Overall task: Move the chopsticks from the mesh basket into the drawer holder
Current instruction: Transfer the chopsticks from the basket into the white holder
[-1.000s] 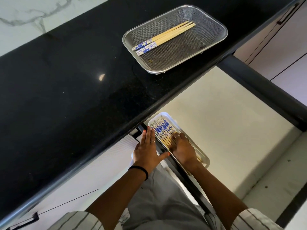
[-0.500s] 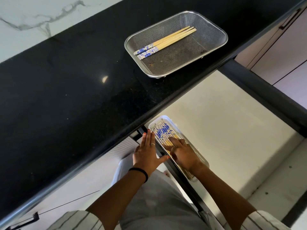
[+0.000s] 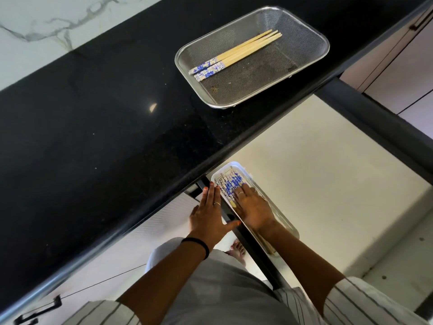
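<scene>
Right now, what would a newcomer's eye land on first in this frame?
Probably the mesh basket on the black countertop, a few blue-patterned chopsticks lying inside. Next, below the counter edge, the right hand lies flat on chopsticks in the white drawer holder, the left hand beside it.

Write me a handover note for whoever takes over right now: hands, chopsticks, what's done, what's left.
Left hand: flat and open, on the dark drawer edge beside the holder, holding nothing.
Right hand: flat, palm down on the chopsticks in the holder; no grip visible.
Done: a batch of blue-ended chopsticks lies in the holder, in the open drawer below the counter.
Left: a few chopsticks remain in the basket on the counter. Fetch them and lay them in the holder.
</scene>
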`<state>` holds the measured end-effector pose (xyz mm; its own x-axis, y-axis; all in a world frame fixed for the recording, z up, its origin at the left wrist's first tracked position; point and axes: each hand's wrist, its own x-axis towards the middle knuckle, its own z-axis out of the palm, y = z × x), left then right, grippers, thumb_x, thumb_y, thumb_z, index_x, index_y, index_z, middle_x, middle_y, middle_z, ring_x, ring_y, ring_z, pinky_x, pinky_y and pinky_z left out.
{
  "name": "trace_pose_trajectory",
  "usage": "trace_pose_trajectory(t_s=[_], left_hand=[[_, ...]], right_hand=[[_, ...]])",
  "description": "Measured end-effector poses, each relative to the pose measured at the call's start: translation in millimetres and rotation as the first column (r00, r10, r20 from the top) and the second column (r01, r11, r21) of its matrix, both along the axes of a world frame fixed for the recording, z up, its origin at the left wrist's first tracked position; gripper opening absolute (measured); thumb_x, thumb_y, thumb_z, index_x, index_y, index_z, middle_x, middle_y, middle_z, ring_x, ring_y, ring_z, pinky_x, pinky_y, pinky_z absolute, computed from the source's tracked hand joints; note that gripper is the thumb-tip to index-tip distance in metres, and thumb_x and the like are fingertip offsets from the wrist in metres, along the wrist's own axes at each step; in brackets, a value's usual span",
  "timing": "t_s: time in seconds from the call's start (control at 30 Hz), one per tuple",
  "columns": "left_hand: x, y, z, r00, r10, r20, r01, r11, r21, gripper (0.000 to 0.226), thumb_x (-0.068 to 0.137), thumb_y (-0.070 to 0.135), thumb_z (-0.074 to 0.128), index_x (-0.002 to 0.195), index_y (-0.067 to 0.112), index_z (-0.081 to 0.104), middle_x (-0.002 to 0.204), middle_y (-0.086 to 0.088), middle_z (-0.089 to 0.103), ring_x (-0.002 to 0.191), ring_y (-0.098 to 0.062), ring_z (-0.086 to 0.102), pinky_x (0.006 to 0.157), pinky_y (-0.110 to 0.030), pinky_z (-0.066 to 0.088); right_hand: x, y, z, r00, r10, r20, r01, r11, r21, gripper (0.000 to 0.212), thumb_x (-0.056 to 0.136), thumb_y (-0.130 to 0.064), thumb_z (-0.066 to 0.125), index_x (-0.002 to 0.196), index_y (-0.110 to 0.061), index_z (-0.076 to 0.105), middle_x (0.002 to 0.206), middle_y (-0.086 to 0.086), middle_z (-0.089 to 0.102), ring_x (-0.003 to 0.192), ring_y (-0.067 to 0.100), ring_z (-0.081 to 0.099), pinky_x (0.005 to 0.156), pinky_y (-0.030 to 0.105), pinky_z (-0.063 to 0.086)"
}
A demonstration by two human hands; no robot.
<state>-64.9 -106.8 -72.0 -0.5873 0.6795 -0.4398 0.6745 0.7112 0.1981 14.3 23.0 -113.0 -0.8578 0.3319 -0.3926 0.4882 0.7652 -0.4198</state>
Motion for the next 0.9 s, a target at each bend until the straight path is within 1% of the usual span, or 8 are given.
trace_pose_trajectory(t_s=[0.2, 0.3, 0.4, 0.47, 0.53, 0.6, 0.73, 0.9], left_hand=[[0, -1, 1, 1.0, 0.001, -0.006, -0.001, 1.0, 0.013, 0.111, 0.079, 0.073, 0.051, 0.152, 0.014, -0.009, 0.16, 0.0, -0.017, 0.148, -0.018, -0.009, 0.113, -0.037, 0.028], [0, -1, 0, 1.0, 0.0, 0.001, 0.0, 1.0, 0.014, 0.112, 0.079, 0.073, 0.05, 0.152, 0.014, -0.009, 0.159, 0.0, -0.018, 0.147, -0.018, -0.009, 0.113, -0.038, 0.027], [0, -1, -1, 1.0, -0.002, -0.002, 0.003, 1.0, 0.02, 0.112, 0.079, 0.073, 0.05, 0.152, 0.013, -0.009, 0.159, 0.0, -0.017, 0.147, -0.018, -0.009, 0.114, -0.037, 0.027], [0, -1, -2, 1.0, -0.009, -0.015, 0.01, 1.0, 0.022, 0.111, 0.079, 0.073, 0.049, 0.152, 0.013, -0.009, 0.159, 0.0, -0.017, 0.147, -0.017, -0.009, 0.113, -0.036, 0.027], [0, -1, -3, 1.0, -0.008, -0.016, 0.009, 1.0, 0.025, 0.111, 0.079, 0.073, 0.049, 0.152, 0.013, -0.009, 0.159, 0.001, -0.017, 0.147, -0.017, -0.009, 0.113, -0.035, 0.027], [0, -2, -3, 1.0, -0.006, -0.017, 0.006, 1.0, 0.027, 0.111, 0.079, 0.073, 0.049, 0.152, 0.014, -0.009, 0.16, 0.001, -0.017, 0.147, -0.017, -0.01, 0.113, -0.036, 0.027], [0, -2, -4, 1.0, -0.005, -0.011, 0.005, 1.0, 0.02, 0.111, 0.079, 0.073, 0.05, 0.152, 0.014, -0.01, 0.16, 0.001, -0.017, 0.147, -0.017, -0.01, 0.113, -0.037, 0.027], [0, -2, -4, 1.0, -0.005, -0.011, 0.005, 1.0, 0.017, 0.112, 0.078, 0.074, 0.049, 0.152, 0.014, -0.01, 0.159, 0.0, -0.017, 0.147, -0.018, -0.009, 0.113, -0.038, 0.028]], right_hand=[[5, 4, -7, 1.0, 0.019, 0.017, -0.018, 0.998, -0.062, 0.064, 0.091, -0.032, 0.055, 0.146, -0.018, 0.026, 0.155, 0.008, 0.02, 0.14, 0.029, 0.028, 0.105, 0.041, 0.041], [7, 7, -7, 0.999, 0.041, -0.022, -0.043, 0.994, -0.104, 0.057, 0.092, -0.03, 0.054, 0.143, -0.015, 0.033, 0.153, 0.01, 0.023, 0.139, 0.029, 0.029, 0.11, 0.04, 0.038], [4, 6, -4, 0.994, 0.028, -0.106, -0.047, 0.982, -0.184, 0.043, 0.092, -0.012, 0.052, 0.134, -0.004, 0.047, 0.141, 0.017, 0.039, 0.132, 0.028, 0.04, 0.111, 0.032, 0.034], [5, 5, 0, 0.987, -0.088, -0.136, 0.046, 0.957, -0.287, 0.037, 0.088, 0.002, 0.052, 0.125, 0.002, 0.054, 0.13, 0.02, 0.046, 0.121, 0.03, 0.05, 0.1, 0.024, 0.039], [10, 5, 2, 0.974, -0.16, -0.158, 0.106, 0.947, -0.303, 0.04, 0.085, 0.005, 0.054, 0.125, 0.0, 0.056, 0.129, 0.018, 0.048, 0.117, 0.029, 0.052, 0.095, 0.015, 0.037], [17, 3, 3, 0.964, -0.202, -0.174, 0.145, 0.944, -0.296, 0.042, 0.086, 0.0, 0.057, 0.128, -0.004, 0.054, 0.133, 0.014, 0.046, 0.123, 0.026, 0.048, 0.098, 0.009, 0.032], [28, 0, 3, 0.978, -0.125, -0.166, 0.098, 0.982, -0.164, 0.046, 0.092, -0.012, 0.054, 0.137, -0.013, 0.048, 0.147, 0.009, 0.033, 0.136, 0.026, 0.034, 0.113, 0.031, 0.034], [35, -2, 3, 0.977, -0.16, -0.142, 0.146, 0.984, -0.105, 0.035, 0.094, -0.02, 0.053, 0.127, -0.011, 0.054, 0.138, 0.008, 0.043, 0.127, 0.025, 0.046, 0.105, 0.032, 0.042]])
